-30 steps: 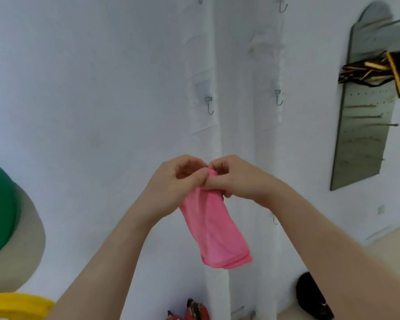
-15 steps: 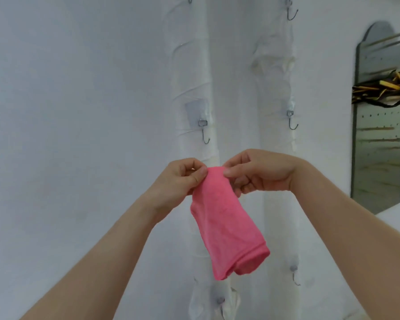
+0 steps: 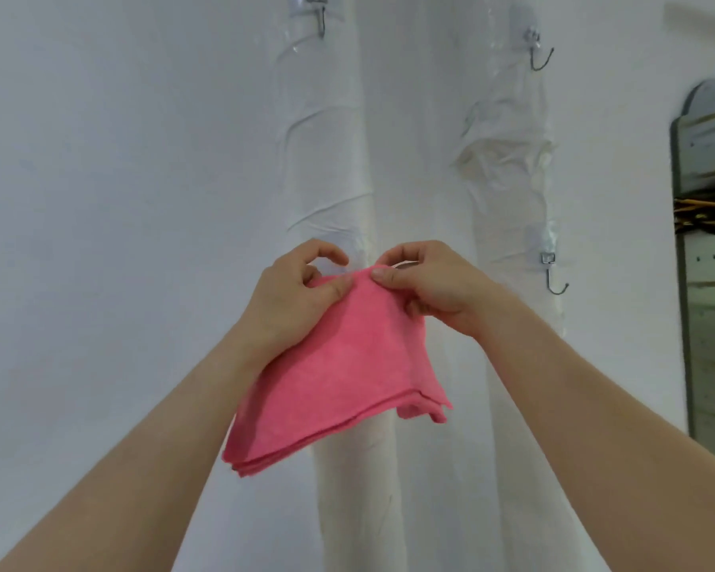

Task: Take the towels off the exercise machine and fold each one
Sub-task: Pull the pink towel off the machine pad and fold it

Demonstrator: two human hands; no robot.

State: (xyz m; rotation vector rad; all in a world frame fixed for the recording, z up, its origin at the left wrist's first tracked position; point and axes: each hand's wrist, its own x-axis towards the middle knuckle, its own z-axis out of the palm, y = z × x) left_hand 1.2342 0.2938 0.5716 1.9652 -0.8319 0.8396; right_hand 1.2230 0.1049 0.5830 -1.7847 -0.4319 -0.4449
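A pink towel (image 3: pixel 343 377), folded into several layers, hangs in the air in front of a white wall. My left hand (image 3: pixel 294 299) pinches its top edge between thumb and fingers. My right hand (image 3: pixel 430 286) pinches the same top edge just to the right, thumb on the near side. The two hands are almost touching. The towel's layered lower edge slopes down to the left. No exercise machine is in view.
Two white wrapped columns (image 3: pixel 331 167) run up the wall behind the hands, with metal hooks (image 3: pixel 554 278) stuck to them. A grey arched pegboard (image 3: pixel 710 282) hangs at the right edge, holding dark and yellow straps (image 3: pixel 706 216).
The view has tilted up and closer to the wall. The towel, which hung narrow from both hands, now spreads wider with its layered edge showing. Both hands still pinch its top.
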